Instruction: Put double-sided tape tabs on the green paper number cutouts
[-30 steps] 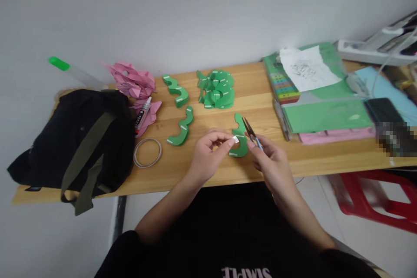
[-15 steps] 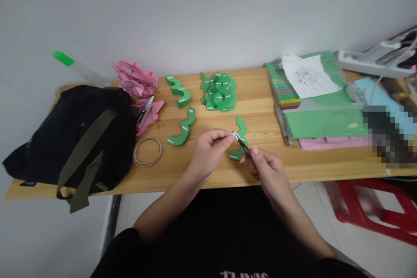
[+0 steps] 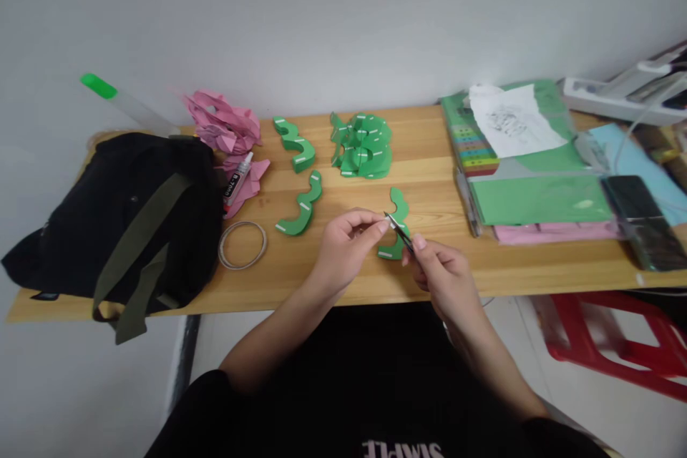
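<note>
Dark tweezers are pinched in my right hand, their tips pointing up and left. My left hand is closed, thumb against forefinger, on a tiny white strip that is mostly hidden. The tweezers' tips meet those fingertips. Beneath the tool a wavy green paper piece with white strips lies on the wooden table. To its left are two more curved green pieces, one nearer and one farther. A heap of green paper pieces sits behind.
At the left lie a black bag, a tape roll, a glue tube and pink paper pieces. To the right are green paper packs, a phone and a power strip. A red stool stands below.
The tweezers' tips have shifted slightly at my left fingertips, and less of the white strip shows. The view has tilted a little; both hands stay in nearly the same place.
</note>
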`<state>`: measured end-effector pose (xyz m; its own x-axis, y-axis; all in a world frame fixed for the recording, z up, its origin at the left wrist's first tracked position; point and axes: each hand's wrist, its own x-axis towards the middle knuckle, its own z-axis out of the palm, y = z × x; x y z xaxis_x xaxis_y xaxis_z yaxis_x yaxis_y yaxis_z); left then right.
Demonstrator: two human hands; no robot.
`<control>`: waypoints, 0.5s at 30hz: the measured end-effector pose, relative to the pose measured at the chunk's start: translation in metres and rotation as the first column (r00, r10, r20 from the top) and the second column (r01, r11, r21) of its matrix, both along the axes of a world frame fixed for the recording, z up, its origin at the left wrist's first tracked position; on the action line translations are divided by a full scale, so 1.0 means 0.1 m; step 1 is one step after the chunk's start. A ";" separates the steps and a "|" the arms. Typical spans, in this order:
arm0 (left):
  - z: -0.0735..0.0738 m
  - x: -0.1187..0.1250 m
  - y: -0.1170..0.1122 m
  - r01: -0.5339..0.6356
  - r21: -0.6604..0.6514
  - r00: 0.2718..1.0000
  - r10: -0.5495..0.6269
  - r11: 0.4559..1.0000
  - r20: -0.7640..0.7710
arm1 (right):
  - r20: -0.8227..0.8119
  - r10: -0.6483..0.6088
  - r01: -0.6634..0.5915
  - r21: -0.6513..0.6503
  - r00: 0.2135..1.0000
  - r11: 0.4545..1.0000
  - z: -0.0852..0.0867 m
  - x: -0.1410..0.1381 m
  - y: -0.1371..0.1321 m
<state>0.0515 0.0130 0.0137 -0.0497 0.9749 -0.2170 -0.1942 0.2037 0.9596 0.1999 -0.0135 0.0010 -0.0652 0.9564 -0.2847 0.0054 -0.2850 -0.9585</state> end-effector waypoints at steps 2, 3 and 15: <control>-0.01 0.00 0.00 0.002 -0.007 1.000 -0.002 1.000 0.013 | 0.007 -0.003 0.003 0.009 1.000 1.000 -0.01 0.01 0.00; -0.01 0.00 0.00 0.006 -0.010 1.000 -0.006 1.000 0.026 | 0.010 -0.006 0.006 0.014 1.000 1.000 -0.02 0.01 0.00; 0.13 -0.25 -0.07 0.461 0.186 0.848 -0.493 0.868 0.196 | 0.131 -0.041 0.021 0.154 0.991 0.988 0.05 0.05 -0.01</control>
